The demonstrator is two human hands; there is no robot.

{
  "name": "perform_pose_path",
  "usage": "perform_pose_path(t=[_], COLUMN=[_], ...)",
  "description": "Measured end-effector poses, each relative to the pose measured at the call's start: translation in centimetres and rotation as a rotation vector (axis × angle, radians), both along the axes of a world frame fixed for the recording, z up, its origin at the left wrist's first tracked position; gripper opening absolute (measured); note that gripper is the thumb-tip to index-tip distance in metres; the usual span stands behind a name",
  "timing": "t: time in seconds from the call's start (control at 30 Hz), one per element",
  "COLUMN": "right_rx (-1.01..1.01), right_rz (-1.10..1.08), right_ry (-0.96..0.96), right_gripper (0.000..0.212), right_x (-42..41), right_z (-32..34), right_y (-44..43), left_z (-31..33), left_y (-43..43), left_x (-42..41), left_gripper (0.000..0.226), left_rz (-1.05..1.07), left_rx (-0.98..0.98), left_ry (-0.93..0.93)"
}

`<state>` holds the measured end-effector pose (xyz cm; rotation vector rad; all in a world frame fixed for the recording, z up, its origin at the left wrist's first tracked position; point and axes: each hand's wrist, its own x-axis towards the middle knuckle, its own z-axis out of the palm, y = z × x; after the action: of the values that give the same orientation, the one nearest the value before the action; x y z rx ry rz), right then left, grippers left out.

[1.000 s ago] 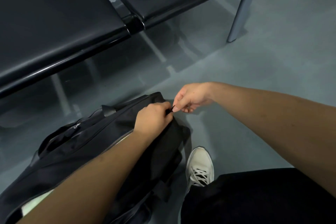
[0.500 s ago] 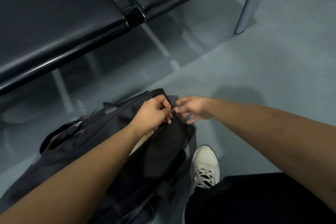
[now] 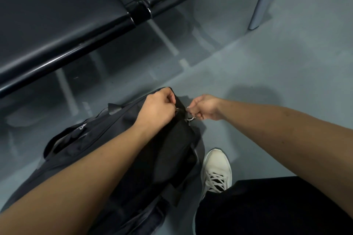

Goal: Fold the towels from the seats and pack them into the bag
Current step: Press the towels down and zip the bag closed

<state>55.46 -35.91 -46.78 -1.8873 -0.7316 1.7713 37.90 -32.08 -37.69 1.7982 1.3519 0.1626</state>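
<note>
A black duffel bag [image 3: 91,147] lies on the grey floor in front of the seats. My left hand [image 3: 158,110] pinches the zipper pull at the bag's far end, fingers curled. My right hand [image 3: 203,108] grips a metal ring on a strap tab at that same end, just right of the left hand. The bag's opening looks drawn together there. No towel shows; the bag's inside is hidden by my left forearm.
Two black seats [image 3: 57,15] on a dark bar span the top, with a grey metal leg [image 3: 260,0] at the upper right. My white sneaker [image 3: 217,170] and black trouser leg [image 3: 267,208] are right of the bag.
The pale cloth seen inside the bag's opening earlier is no longer visible. My right hand has shifted to hold the metal ring; both hands stay at the bag's far end.
</note>
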Motion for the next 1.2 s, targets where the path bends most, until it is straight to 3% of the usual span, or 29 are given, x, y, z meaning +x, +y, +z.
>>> perform_pose_path(t=[0.07,0.2,0.3,0.43,0.5,0.57,0.6,0.67,0.73,0.8,0.97,1.2], right_rx=[0.044,0.046,0.010,0.024,0.046,0.270,0.468,0.784,0.817,0.789,0.743,0.627], right_rz=[-0.011,0.012,0.072,0.039,0.117,0.210,0.242,0.423,0.735,0.886,0.677,0.474], right_ry=[-0.112,-0.358,-0.475,-0.443,-0.564,-0.801,-0.821,-0.671,-0.537,-0.589,-0.745,-0.831], right_gripper=[0.030,0.036,0.032,0.032,0.026,0.023,0.033,0.045,0.053,0.053,0.012,0.017], right_x=[0.3,0.8,0.8,-1.1,-2.5,-3.8,-4.7,-7.6,-11.7,-15.0,-18.4,-15.5], right_z=[0.2,-0.2,0.0,1.1,2.2,4.2,5.6,9.4,12.9,13.6,14.0,14.1], right_y=[0.4,1.2,1.4,1.1,0.9,1.0,1.3,1.8,1.5,1.2,0.2,0.6], left_z=[1.1,2.0,3.8,6.8,7.1,7.1,7.2,7.5,8.0,8.2,8.7,9.3], left_y=[0.6,2.2,2.1,1.4,1.2,0.8,0.6,0.1,-0.3,-0.7,-1.7,-1.4], left_x=[-0.9,-5.5,-10.4,-14.2,-14.8,-14.8,-14.8,-15.0,-15.3,-15.7,-16.8,-24.5], left_gripper=[0.022,0.018,0.031,0.039,0.040,0.041,0.041,0.041,0.041,0.040,0.039,0.041], left_rz=[0.011,0.087,0.125,0.214,0.270,0.303,0.313,0.311,0.306,0.304,0.368,0.652], left_rx=[0.034,-0.119,-0.182,-0.225,-0.213,-0.207,-0.202,-0.177,-0.145,-0.131,-0.124,-0.150], left_ry=[0.062,0.108,0.094,-0.075,-0.113,-0.153,-0.170,-0.197,-0.218,-0.223,-0.254,-0.310])
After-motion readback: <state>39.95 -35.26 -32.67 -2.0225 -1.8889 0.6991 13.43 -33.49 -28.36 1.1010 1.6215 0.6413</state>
